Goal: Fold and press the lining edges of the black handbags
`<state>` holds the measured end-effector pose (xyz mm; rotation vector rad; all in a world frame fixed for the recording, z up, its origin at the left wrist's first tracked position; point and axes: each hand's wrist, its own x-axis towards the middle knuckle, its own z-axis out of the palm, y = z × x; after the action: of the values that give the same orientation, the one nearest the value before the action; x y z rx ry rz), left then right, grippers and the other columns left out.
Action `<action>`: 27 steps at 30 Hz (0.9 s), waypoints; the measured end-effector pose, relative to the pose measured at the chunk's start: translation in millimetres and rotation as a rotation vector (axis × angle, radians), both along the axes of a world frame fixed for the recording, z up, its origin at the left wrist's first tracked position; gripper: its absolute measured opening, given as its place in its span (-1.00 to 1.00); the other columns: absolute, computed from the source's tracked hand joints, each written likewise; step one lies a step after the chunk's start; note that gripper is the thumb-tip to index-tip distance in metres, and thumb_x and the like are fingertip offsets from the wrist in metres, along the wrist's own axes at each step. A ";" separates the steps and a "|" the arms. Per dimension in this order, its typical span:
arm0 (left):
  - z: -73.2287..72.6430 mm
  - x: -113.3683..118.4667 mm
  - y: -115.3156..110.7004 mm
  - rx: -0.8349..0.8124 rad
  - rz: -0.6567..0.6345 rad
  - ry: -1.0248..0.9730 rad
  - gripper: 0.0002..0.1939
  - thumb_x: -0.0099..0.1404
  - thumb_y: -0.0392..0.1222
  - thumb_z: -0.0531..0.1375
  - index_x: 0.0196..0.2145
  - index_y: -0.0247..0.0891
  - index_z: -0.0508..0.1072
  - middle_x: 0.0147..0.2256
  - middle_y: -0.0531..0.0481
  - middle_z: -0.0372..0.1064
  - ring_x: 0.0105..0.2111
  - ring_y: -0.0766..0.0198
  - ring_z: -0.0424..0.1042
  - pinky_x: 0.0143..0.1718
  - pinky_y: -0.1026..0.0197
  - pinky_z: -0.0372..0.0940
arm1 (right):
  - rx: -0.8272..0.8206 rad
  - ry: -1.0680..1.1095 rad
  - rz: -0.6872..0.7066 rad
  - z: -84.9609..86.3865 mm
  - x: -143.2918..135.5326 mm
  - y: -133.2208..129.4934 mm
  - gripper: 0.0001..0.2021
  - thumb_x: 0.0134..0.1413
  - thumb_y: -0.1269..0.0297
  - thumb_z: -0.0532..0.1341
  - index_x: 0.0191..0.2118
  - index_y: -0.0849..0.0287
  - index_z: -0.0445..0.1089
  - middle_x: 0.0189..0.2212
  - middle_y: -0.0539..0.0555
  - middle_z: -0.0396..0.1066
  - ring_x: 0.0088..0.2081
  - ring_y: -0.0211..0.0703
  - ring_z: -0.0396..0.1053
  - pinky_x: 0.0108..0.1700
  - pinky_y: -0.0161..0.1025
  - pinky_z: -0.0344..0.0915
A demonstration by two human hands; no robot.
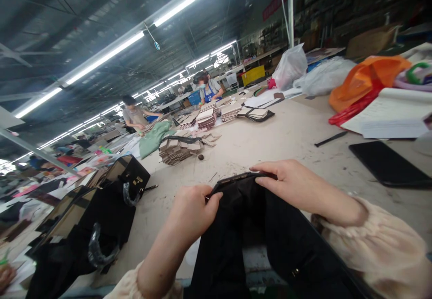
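A black bag piece with dark lining hangs over the near edge of the worktable, its top edge stretched between my two hands. My left hand pinches one end of that edge between thumb and fingers. At the other end, my right hand grips the edge with its thumb below and fingers above. A small gold-coloured metal fitting shows on the black fabric at the lower right. The lower part of the piece runs out of view.
Black handbags with plastic-wrapped handles stand at left. Stacked cut panels lie ahead on the worktable. A black phone, a dark pen-like stick, an open notebook and an orange bag are at right. Two people work farther back.
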<state>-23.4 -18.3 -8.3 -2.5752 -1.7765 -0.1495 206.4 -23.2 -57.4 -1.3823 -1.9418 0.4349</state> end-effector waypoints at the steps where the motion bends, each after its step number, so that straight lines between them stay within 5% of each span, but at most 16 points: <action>1: -0.5 0.7 -0.3 0.023 0.001 0.023 -0.60 0.25 -0.06 0.07 -0.69 -0.26 0.30 -0.70 0.05 0.19 -0.65 0.35 0.14 -0.58 0.28 -0.06 | 0.000 -0.008 0.003 0.1 -0.6 -0.4 -0.70 0.08 0.29 0.11 -0.08 0.05 0.48 -0.13 -0.01 0.50 -0.11 -0.09 0.44 -0.03 -0.20 0.33; 11: -7.7 2.8 5.9 0.082 0.051 0.082 -0.60 0.29 -0.09 -0.01 -0.64 -0.24 0.35 -0.65 -0.03 0.28 -0.60 0.27 0.21 -0.52 0.23 -0.15 | -0.012 -0.058 0.022 6.1 -14.3 -7.3 -0.76 0.08 0.29 0.10 -0.22 -0.02 0.50 -0.24 -0.05 0.53 -0.25 -0.13 0.47 -0.14 -0.26 0.33; 27: -5.5 5.4 14.2 -0.002 0.097 0.021 -0.59 0.22 0.01 0.06 -0.68 -0.28 0.30 -0.68 0.04 0.13 -0.62 0.37 -0.03 -0.52 0.24 -0.19 | 0.010 -0.070 0.007 8.1 -17.4 -10.1 -0.77 0.06 0.30 0.10 -0.24 0.05 0.49 -0.37 -0.02 0.54 -0.34 -0.17 0.45 -0.28 -0.32 0.29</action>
<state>-18.0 -4.1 -13.8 -2.4758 -1.8896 -0.1193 189.0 -33.2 -49.3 -1.4024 -2.0029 0.3844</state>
